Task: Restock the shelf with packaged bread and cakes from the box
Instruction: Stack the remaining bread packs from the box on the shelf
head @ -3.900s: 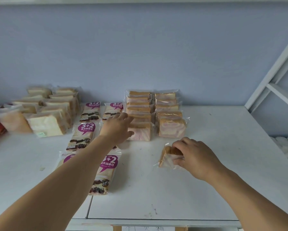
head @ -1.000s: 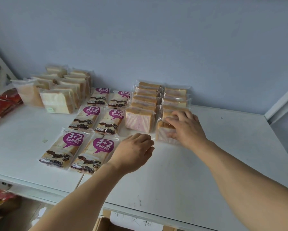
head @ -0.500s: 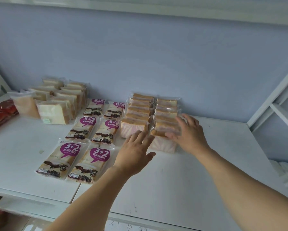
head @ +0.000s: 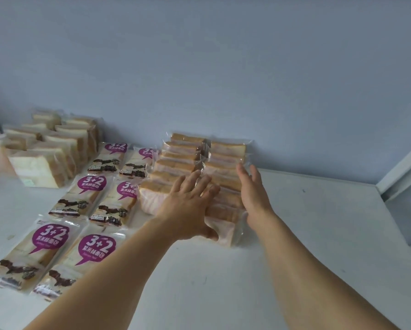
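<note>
Two rows of clear-wrapped pink-swirl cake slices [head: 188, 160] stand on the white shelf [head: 307, 234] against the blue wall. My left hand [head: 188, 206] lies flat with straight fingers across the front packs, covering the gap between the two rows. My right hand [head: 252, 189] is flat with straight fingers against the right side of the right row [head: 226, 151]. The frontmost pack [head: 226, 232] sits between my two hands. Neither hand grips anything.
Purple-labelled "3+2" bread packs [head: 92, 194] lie in two columns left of the cakes. Pale toast packs [head: 49, 148] stand at the far left. A white shelf upright [head: 399, 172] rises at the right. Bare shelf surface stretches right of my right arm.
My right hand has let go of the cake pack it set at the front of the right row and now lies flat along that row's side. My left hand has come forward onto the packs.
</note>
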